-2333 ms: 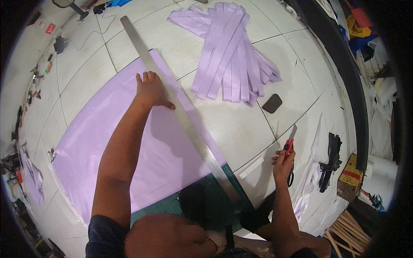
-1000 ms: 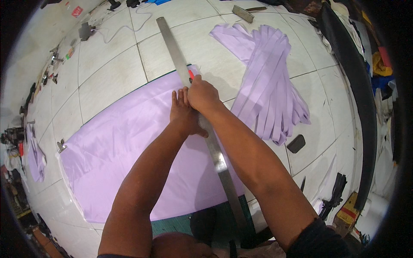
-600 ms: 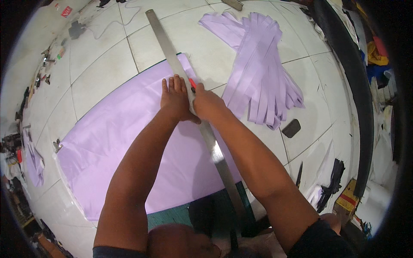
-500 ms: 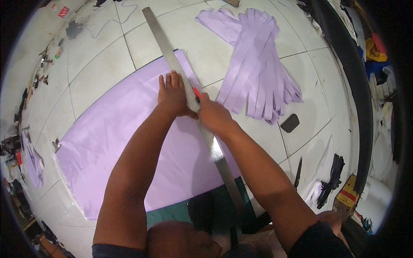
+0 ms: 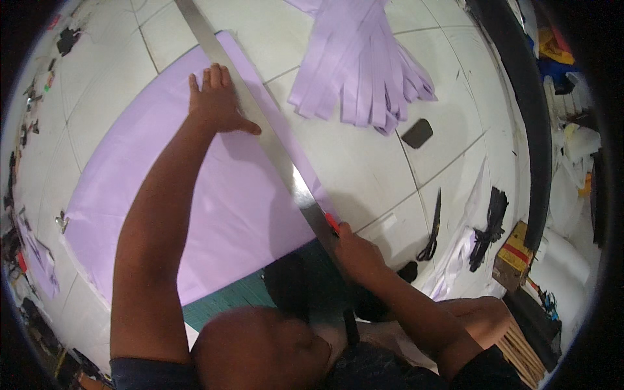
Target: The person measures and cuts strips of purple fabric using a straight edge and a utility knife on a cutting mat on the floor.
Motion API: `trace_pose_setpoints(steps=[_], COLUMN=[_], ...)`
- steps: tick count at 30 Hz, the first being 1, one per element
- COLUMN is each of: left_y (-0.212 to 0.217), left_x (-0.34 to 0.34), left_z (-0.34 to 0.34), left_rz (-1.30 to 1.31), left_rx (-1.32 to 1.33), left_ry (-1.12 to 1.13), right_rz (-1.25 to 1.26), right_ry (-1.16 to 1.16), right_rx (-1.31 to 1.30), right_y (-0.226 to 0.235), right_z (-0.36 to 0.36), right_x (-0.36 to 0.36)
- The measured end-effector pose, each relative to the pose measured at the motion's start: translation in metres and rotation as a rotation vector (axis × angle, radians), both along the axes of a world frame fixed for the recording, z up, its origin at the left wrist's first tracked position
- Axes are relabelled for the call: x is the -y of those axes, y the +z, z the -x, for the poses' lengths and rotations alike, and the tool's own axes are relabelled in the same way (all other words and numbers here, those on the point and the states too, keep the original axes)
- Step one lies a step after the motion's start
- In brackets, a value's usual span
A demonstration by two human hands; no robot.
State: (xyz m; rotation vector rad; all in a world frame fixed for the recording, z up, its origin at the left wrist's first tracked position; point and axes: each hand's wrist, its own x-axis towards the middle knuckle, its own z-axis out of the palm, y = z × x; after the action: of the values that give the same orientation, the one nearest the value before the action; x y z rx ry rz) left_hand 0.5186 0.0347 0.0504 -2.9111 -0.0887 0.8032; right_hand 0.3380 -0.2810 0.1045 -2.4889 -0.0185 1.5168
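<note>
Lilac cloth (image 5: 227, 218): lying under the steel ruler (image 5: 279, 156) I'm seeing slanting far-left to near-right.
Left hand (image 5: 218, 107): resting spread, thumb touching ruler.
Right hand (image 5: 359, 257): gripping red cutter (image 5: 332, 223) by ruler's near end.

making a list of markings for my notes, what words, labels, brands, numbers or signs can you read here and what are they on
No text can be read in this view.
Metal straightedge touched by the left hand: any markings too fine to read.
Red cutter in the right hand: nothing readable, mostly covered.
Yellow box with a red band: any print too small.
Red patch at the upper left: too blurred.
</note>
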Motion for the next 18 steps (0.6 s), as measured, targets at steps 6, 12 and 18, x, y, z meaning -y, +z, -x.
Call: trace_pose_setpoints(steps=[6, 12, 18], left_y=[0.004, -0.003, 0.009], left_x=[0.004, 0.001, 0.012], left_z=[-0.001, -0.004, 0.008], left_rz=[-0.025, -0.016, -0.011], left_rx=[-0.018, 0.044, 0.017], left_ry=[0.01, -0.01, -0.028], right_rz=[0.042, 0.038, -0.048], right_ry=[0.002, 0.066, 0.068], right_rx=[-0.05, 0.062, 0.145], right_y=[0.011, 0.008, 0.045], right_z=[0.057, 0.069, 0.023], right_x=[0.05, 0.071, 0.056])
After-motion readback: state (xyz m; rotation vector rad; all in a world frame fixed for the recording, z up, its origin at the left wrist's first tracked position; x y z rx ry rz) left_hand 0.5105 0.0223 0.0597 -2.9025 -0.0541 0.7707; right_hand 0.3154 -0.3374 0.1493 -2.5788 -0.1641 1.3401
